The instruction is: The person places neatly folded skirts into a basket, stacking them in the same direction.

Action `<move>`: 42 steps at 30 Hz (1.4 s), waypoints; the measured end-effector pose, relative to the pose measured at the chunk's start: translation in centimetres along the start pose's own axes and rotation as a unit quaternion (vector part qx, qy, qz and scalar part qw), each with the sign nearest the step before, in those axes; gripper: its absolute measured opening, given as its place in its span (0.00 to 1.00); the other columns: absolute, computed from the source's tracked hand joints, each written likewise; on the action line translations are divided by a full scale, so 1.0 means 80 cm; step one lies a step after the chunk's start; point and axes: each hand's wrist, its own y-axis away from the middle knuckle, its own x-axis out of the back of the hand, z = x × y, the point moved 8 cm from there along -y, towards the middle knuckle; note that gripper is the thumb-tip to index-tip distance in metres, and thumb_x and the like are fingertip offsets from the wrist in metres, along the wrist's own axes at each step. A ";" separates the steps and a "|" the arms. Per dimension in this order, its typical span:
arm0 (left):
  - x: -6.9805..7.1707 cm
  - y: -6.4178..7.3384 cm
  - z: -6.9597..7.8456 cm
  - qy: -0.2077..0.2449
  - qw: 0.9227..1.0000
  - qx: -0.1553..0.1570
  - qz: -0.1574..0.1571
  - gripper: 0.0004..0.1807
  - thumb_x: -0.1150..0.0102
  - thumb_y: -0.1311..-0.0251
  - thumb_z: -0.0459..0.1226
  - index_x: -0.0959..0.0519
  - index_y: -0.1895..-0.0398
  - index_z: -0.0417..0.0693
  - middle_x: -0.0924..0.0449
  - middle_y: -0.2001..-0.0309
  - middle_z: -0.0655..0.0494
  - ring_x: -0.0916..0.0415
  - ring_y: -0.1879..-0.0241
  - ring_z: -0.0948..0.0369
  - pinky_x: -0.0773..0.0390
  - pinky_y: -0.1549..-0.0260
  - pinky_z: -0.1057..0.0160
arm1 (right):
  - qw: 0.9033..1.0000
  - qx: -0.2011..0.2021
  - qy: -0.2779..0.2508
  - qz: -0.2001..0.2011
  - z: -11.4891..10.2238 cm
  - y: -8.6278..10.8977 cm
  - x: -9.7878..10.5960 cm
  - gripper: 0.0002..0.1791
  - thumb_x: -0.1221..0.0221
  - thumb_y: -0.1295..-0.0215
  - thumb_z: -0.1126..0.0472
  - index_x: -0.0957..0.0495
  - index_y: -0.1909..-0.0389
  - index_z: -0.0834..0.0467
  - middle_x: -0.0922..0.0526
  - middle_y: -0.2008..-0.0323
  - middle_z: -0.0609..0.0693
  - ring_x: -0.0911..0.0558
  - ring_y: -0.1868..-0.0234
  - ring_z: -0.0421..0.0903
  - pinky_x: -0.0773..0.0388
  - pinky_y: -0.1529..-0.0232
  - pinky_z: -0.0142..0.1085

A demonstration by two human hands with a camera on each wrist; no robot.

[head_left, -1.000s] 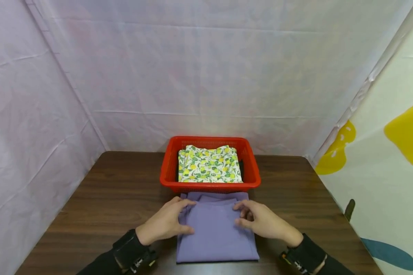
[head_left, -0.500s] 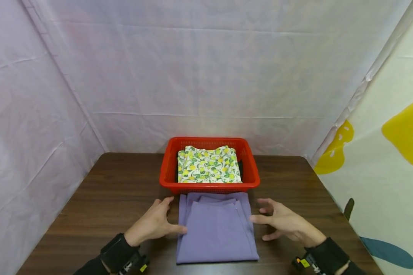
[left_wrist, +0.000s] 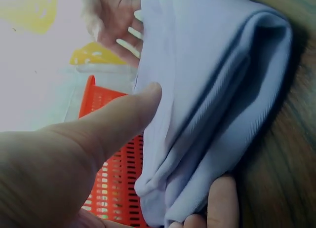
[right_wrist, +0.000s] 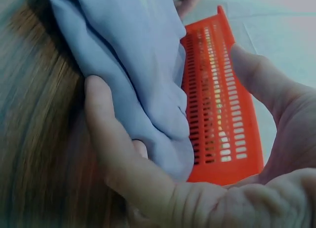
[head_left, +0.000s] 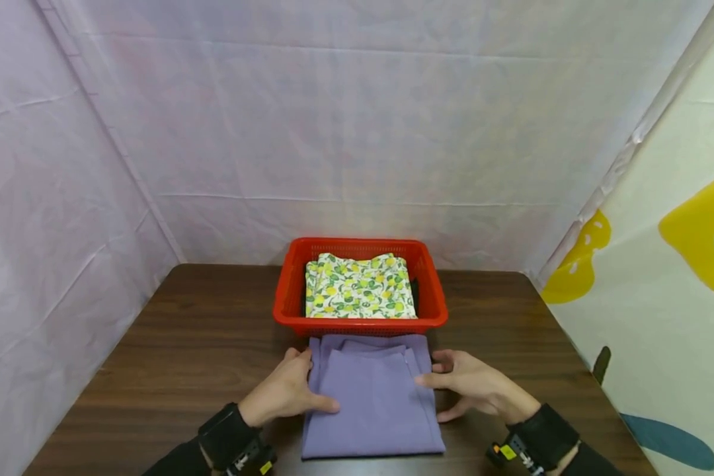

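A folded purple cloth point(head_left: 369, 403) lies flat in several layers on the table, just in front of the red basket. At its left side, my left hand point(head_left: 285, 393) holds the edge, with the thumb over the top and the fingers low at the side. The left wrist view shows the cloth's point(left_wrist: 207, 90) layered folds between that thumb and those fingers. My right hand point(head_left: 476, 387) is at the opposite edge. In the right wrist view its fingers point(right_wrist: 101, 104) touch the cloth's side, while the thumb stands raised apart from it.
The red plastic basket point(head_left: 282, 301) stands behind the purple cloth. A folded white cloth point(head_left: 359, 287) with a lemon print lies inside it, over something dark. White sheeting point(head_left: 357, 132) hangs behind the brown wooden table point(head_left: 214, 330).
Both hands first moved outward off the top of the purple cloth, then came back in to its left and right edges. Cloth and basket stay nearly in place.
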 end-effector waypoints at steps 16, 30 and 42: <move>-0.016 -0.018 0.008 0.021 0.999 0.000 -0.025 0.61 0.03 0.50 0.39 0.29 0.17 0.27 0.15 0.37 0.40 0.16 0.36 0.46 0.15 0.31 0.40 | 0.996 0.057 0.038 -0.057 -0.014 -0.024 -0.052 0.56 0.19 0.32 0.66 0.42 0.10 0.65 0.14 0.32 0.65 0.07 0.45 0.57 0.04 0.50 0.60; -0.031 -0.020 0.003 0.126 0.989 -0.004 -0.075 0.52 0.10 0.39 0.35 0.28 0.15 0.33 0.16 0.24 0.39 0.19 0.25 0.43 0.20 0.23 0.35 | 0.994 0.097 0.033 -0.032 -0.012 -0.029 -0.051 0.51 0.21 0.32 0.72 0.33 0.11 0.60 0.14 0.34 0.63 0.09 0.50 0.53 0.06 0.54 0.50; -0.028 -0.012 0.009 0.168 0.980 -0.034 -0.103 0.47 0.13 0.34 0.34 0.28 0.14 0.40 0.13 0.29 0.48 0.15 0.31 0.49 0.13 0.33 0.42 | 0.995 0.095 0.013 -0.030 -0.006 -0.016 -0.045 0.53 0.24 0.28 0.71 0.40 0.07 0.59 0.12 0.35 0.65 0.06 0.50 0.55 0.04 0.55 0.56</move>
